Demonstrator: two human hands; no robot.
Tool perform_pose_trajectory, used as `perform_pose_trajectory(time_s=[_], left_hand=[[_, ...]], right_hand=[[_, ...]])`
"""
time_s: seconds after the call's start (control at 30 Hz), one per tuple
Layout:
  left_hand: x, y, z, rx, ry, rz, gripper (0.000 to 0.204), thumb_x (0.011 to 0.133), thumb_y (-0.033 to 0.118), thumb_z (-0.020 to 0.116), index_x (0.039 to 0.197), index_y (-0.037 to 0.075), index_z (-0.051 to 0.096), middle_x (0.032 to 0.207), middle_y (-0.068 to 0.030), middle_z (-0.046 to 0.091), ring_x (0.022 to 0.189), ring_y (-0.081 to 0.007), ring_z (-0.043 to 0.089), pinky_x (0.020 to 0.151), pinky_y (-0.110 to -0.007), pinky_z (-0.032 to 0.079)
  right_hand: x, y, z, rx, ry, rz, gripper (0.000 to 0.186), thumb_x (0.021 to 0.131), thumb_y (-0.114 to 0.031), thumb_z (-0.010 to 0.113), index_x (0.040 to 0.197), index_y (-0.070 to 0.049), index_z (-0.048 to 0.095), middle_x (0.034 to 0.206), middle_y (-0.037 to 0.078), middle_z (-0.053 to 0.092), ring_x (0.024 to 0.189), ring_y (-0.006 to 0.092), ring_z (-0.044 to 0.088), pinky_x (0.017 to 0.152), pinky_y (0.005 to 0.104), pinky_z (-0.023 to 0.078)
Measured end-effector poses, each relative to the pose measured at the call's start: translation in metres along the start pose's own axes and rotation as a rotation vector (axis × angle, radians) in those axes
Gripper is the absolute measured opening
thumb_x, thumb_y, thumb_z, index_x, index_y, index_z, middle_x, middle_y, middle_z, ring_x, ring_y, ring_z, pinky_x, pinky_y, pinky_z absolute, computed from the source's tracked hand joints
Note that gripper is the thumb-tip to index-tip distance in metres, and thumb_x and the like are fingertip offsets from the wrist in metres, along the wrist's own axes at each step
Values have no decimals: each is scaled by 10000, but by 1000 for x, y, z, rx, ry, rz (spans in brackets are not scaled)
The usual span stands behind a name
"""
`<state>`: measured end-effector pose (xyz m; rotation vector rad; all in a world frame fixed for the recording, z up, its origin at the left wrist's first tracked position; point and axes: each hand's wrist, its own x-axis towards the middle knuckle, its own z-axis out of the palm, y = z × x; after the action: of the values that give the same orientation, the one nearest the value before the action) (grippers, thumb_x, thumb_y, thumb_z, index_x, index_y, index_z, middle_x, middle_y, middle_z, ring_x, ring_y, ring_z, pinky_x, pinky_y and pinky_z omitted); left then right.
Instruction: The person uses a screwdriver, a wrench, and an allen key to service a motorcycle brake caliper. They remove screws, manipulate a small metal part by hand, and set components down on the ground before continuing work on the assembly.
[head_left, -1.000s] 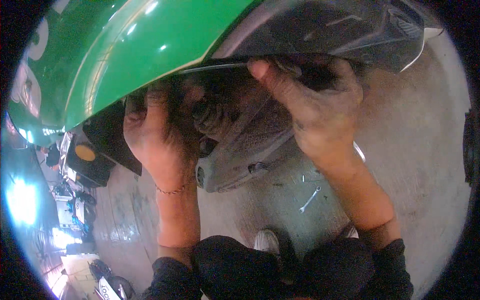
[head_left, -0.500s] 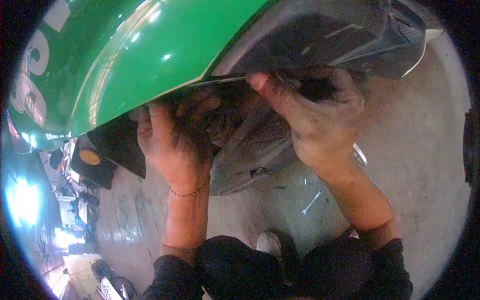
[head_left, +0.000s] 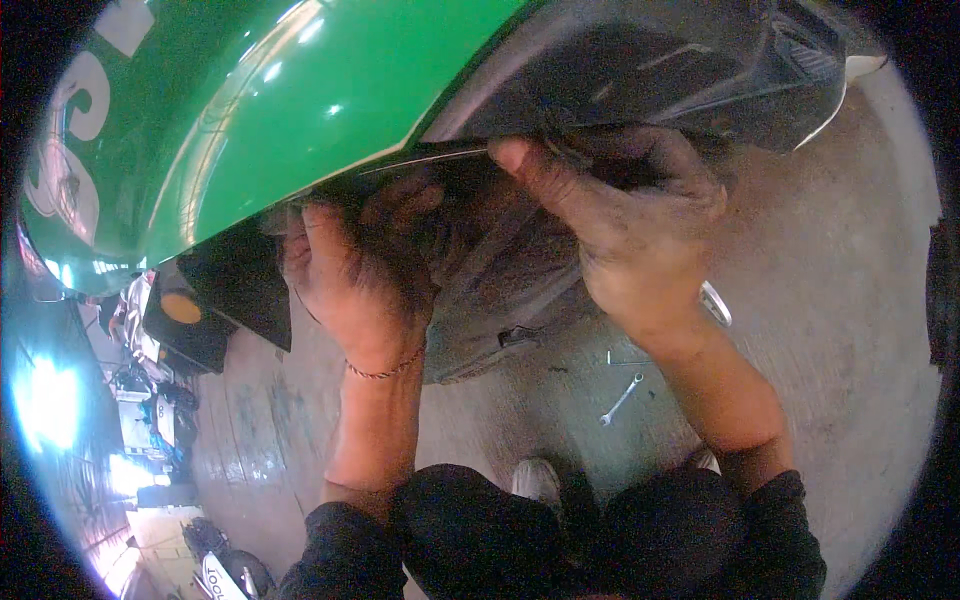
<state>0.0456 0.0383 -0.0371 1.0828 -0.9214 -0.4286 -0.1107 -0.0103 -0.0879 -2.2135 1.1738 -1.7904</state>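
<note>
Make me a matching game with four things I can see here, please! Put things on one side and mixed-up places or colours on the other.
Things:
1. Wrench
2. Bracelet
3. Right hand
4. Big rounded panel

Places or colours:
A. At the dark panel's lower edge
B. Green and shiny
C. Lying on the floor
D. Around the left wrist

Right pairs: 1-C, 2-D, 3-A, 4-B
</note>
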Motion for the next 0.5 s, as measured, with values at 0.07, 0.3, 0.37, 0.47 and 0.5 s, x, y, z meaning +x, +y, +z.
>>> perform_pose_trajectory(time_s=[0.07,0.3,0.37,0.47,0.5], left_hand=[[-1,1,-1,20,-5,11,243,907,202,530,1007,-19,542,838,-144,610,656,-249,628,574,-341,539],[1,10,-3,203,-32,-16,195,875,181,596,944,-1,587,765,-109,626,599,-220,594,551,-314,490],[0,23,-12,544,8,67,181,866,174,614,926,4,601,745,-99,630,582,-211,584,545,-306,477],[11,38,-36,983,-48,539,159,842,159,648,906,17,616,738,-92,632,589,-214,572,565,-311,462],[20,45,-47,1057,-117,809,153,827,151,662,903,26,618,751,-94,630,611,-225,571,591,-323,461]], right_hand=[[-1,-1,1,12,-13,32,314,717,-151,647,1004,-263,709,812,6,691,682,207,616,637,319,501],[4,-8,6,402,183,215,222,640,-257,800,719,-85,684,684,77,659,624,216,631,639,310,487],[3,-9,5,311,111,190,154,698,-192,728,846,-159,701,723,52,663,657,217,621,661,309,489],[1,-6,3,195,39,170,249,756,-127,657,973,-233,717,763,26,667,690,217,611,684,308,491],[1,-8,3,207,18,173,247,757,-130,659,974,-233,718,758,33,660,697,216,610,677,307,491]])
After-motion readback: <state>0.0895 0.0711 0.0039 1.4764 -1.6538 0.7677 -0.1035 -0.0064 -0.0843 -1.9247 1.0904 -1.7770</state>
